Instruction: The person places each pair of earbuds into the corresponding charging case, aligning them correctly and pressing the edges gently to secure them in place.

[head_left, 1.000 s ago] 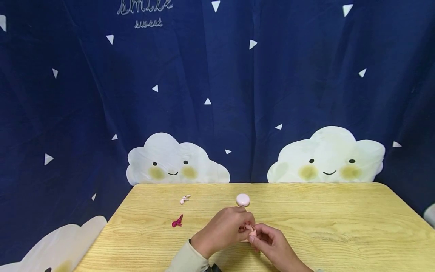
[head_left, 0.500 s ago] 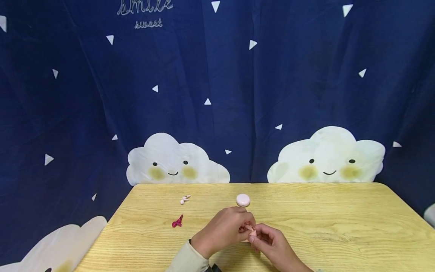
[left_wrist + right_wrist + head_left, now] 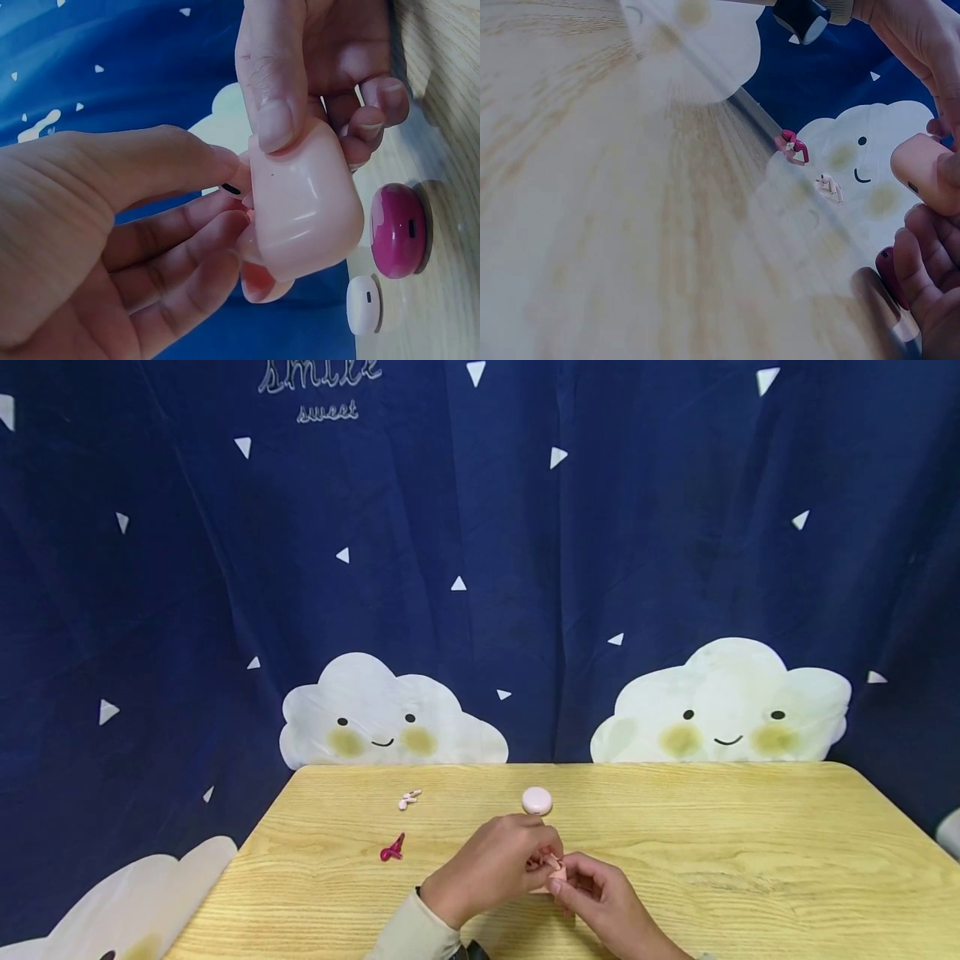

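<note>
My right hand holds a glossy peach-pink earbud case, thumb on its side in the left wrist view. The case is tipped sideways with its lid swung open toward my left hand. At the opening, my left thumb and fingers pinch a matching peach earbud with a dark slot. Part of the earbud is hidden by the fingers and the case rim. In the right wrist view the case shows a small dark port in its end.
On the wooden table, a pale round case stands beyond my hands. A magenta case sits nearer, hidden by the hands in the head view. White earbuds and magenta earbuds lie to the left. Behind hangs a blue curtain.
</note>
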`<state>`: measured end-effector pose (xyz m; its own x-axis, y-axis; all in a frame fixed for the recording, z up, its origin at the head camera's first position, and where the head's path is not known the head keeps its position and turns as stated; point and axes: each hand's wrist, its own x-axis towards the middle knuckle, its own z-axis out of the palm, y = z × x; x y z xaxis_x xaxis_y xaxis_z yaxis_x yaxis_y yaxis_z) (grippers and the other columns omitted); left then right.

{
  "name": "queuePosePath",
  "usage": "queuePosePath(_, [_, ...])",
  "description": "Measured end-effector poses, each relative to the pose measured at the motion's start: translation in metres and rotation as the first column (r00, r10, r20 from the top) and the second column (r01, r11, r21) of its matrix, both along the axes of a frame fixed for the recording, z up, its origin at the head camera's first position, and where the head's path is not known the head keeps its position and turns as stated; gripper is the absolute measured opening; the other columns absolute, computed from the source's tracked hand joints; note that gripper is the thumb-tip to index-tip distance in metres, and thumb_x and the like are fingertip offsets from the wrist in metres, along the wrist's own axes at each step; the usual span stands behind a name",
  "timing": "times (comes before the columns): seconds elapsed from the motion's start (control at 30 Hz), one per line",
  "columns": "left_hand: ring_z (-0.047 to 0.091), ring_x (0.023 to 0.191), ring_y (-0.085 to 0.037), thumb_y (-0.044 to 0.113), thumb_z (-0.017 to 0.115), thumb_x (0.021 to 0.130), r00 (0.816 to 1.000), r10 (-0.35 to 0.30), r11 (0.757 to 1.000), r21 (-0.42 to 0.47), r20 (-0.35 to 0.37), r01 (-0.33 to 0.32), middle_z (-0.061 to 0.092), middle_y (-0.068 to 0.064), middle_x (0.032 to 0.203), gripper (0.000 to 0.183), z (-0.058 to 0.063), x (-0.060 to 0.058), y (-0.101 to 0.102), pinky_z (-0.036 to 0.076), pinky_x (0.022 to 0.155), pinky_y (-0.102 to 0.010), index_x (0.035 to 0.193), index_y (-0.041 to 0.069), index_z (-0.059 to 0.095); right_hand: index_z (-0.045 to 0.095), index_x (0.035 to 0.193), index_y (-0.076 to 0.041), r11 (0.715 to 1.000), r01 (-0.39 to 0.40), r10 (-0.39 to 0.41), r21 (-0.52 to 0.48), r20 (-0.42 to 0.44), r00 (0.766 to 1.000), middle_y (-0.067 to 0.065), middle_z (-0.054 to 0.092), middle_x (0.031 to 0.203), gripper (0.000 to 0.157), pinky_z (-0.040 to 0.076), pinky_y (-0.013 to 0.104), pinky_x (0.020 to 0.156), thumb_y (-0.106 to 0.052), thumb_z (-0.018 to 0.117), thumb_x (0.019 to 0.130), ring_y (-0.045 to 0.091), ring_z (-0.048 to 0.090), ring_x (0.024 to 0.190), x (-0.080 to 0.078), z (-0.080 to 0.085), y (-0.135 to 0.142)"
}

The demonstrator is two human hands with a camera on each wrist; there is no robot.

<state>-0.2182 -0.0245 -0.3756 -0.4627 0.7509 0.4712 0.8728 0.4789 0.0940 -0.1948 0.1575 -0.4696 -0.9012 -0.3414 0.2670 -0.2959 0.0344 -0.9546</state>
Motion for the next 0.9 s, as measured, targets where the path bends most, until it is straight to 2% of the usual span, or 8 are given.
queuePosePath(0.3, [0.052, 0.066, 0.003, 0.020, 0.072, 0.075, 1.000, 0.018, 1.000, -0.007, -0.010, -0.018, 0.058, 0.011, 0.078, 0.009, 0.0029, -0.0004, -0.0022, 0.038, 0.060, -0.007, 0.080, 0.018, 0.065, 0.058, 0.102, -0.001, 1.000, 0.008, -0.008, 0.019, -0.016, 1.000, 0.012, 0.056, 0.077, 0.019, 0.048, 0.032, 0.052, -0.014, 0.055, 0.089, 0.019, 0.054, 0.060, -0.0020, -0.0017, 0.0008])
queuePosePath(0.6, [0.052, 0.065, 0.003, 0.017, 0.071, 0.075, 1.000, 0.024, 1.000, -0.008, -0.014, -0.024, 0.058, 0.011, 0.077, 0.009, 0.0035, -0.0032, -0.0042, 0.037, 0.059, -0.007, 0.081, 0.019, 0.065, 0.058, 0.101, -0.001, 1.000, 0.014, -0.016, 0.022, 0.053, 0.998, 0.008, 0.056, 0.076, 0.019, 0.049, 0.032, 0.053, -0.017, 0.055, 0.089, 0.018, 0.054, 0.061, -0.0039, -0.0035, 0.0007])
queuePosePath(0.9, [0.049, 0.064, 0.003, 0.014, 0.071, 0.075, 1.000, 0.017, 1.000, -0.007, -0.017, -0.017, 0.058, 0.013, 0.076, 0.009, 0.0043, -0.0032, -0.0044, 0.036, 0.058, -0.007, 0.080, 0.019, 0.065, 0.057, 0.100, -0.001, 0.999, 0.033, -0.034, 0.029, 0.048, 0.998, 0.007, 0.056, 0.076, 0.021, 0.049, 0.031, 0.053, -0.018, 0.056, 0.089, 0.017, 0.054, 0.061, -0.0022, -0.0019, -0.0007])
